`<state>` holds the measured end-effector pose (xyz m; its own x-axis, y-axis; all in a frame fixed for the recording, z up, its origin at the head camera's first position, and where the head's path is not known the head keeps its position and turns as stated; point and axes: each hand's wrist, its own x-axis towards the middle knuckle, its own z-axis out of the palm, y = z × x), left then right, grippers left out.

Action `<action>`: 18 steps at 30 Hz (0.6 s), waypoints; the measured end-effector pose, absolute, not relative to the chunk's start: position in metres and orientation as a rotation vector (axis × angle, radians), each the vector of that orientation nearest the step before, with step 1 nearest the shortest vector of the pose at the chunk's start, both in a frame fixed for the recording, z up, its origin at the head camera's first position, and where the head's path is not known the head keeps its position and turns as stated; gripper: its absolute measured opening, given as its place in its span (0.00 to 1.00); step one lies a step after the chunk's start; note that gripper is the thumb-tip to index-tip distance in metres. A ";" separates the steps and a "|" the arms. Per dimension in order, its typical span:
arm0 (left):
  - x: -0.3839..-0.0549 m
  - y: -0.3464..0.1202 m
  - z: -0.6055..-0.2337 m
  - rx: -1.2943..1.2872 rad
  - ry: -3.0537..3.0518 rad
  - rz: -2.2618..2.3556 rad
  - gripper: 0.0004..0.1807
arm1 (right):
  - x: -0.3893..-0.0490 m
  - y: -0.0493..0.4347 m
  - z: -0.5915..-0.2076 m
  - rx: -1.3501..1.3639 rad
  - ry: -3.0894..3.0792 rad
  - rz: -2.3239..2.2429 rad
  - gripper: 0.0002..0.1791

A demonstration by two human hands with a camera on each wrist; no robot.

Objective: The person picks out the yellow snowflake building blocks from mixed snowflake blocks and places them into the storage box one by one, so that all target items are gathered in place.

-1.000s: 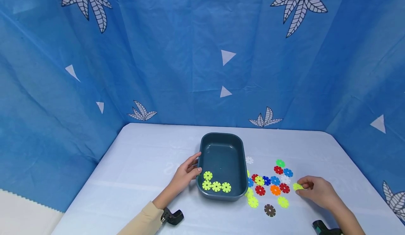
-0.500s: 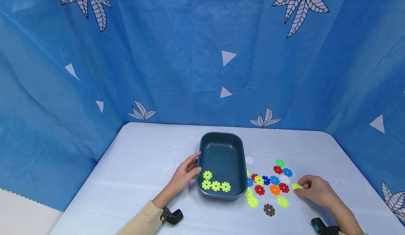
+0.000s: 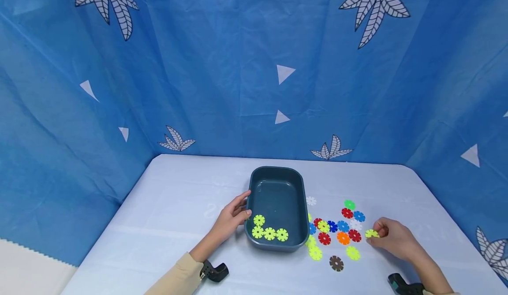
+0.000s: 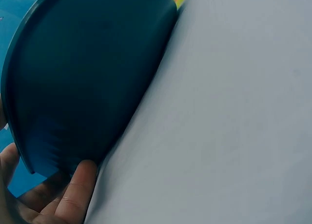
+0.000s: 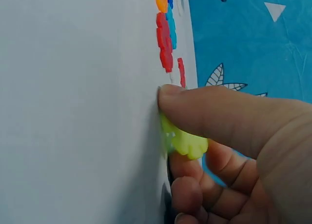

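My left hand (image 3: 230, 215) rests against the left side of a dark teal plastic bin (image 3: 278, 193), fingertips at its outer wall and rim. In the left wrist view, fingers (image 4: 80, 192) lie along the bin's outside near the tabletop. Inside the bin's near end lie several yellow-green snowflake discs (image 3: 270, 233). To the right, my right hand (image 3: 397, 238) pinches another yellow-green snowflake disc (image 5: 187, 141) between thumb and fingers, low by the white tabletop. The thumb covers part of that disc in the right wrist view.
Between bin and right hand, loose snowflake discs lie scattered: an orange one (image 3: 343, 238), a brown one (image 3: 336, 263) nearer the front, a green one (image 3: 349, 205) at the back, and several in red, blue, white and yellow-green. A blue patterned cloth (image 3: 238, 65) hangs behind the table.
My right hand has shifted very slightly left with the yellow-green disc in its pinch, and a little more of that disc's face shows. The left hand stays at the bin.
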<state>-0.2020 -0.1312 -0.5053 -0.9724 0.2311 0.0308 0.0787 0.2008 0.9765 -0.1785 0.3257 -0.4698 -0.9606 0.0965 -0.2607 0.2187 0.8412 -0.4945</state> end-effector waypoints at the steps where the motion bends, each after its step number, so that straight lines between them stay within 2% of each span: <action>1: -0.202 -0.131 -0.506 0.303 2.336 1.887 0.33 | -0.178 0.325 -0.469 0.241 2.797 -0.801 0.21; 11: -0.203 -0.131 -0.507 0.289 2.344 1.900 0.33 | -0.178 0.324 -0.471 0.222 2.862 -0.919 0.14; 18: -0.201 -0.130 -0.506 0.290 2.326 1.925 0.33 | -0.178 0.328 -0.478 0.298 2.867 -1.050 0.17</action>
